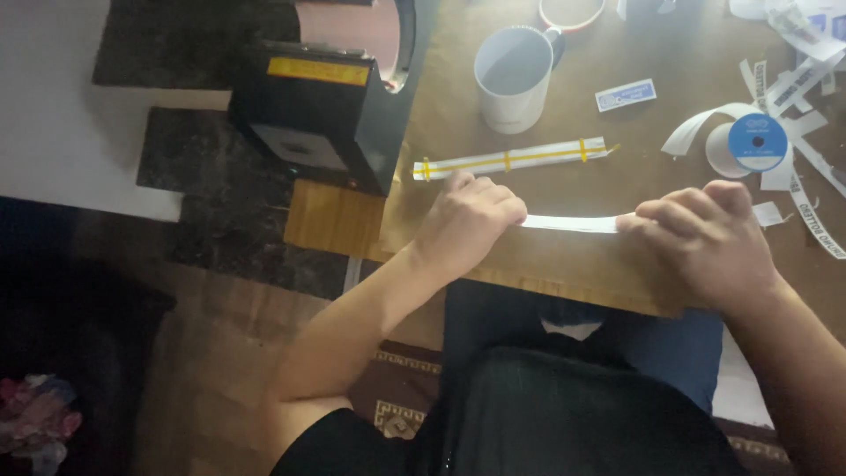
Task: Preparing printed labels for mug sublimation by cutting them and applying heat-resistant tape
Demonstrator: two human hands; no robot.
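Observation:
My left hand (467,220) and my right hand (705,238) hold the two ends of a narrow white paper strip (573,223), stretched flat just above the near edge of the wooden table (564,273). Both hands have their fingers curled down on the strip. Behind the left hand lies another long white strip (511,159) bound with yellow tape at three places. A white mug (511,78) stands upright beyond it.
A black box-shaped machine (326,110) sits at the table's left end. A roll of tape with a blue label (749,144) and several loose printed paper strips (806,79) lie at the right. A small blue-and-white card (626,94) lies near the mug.

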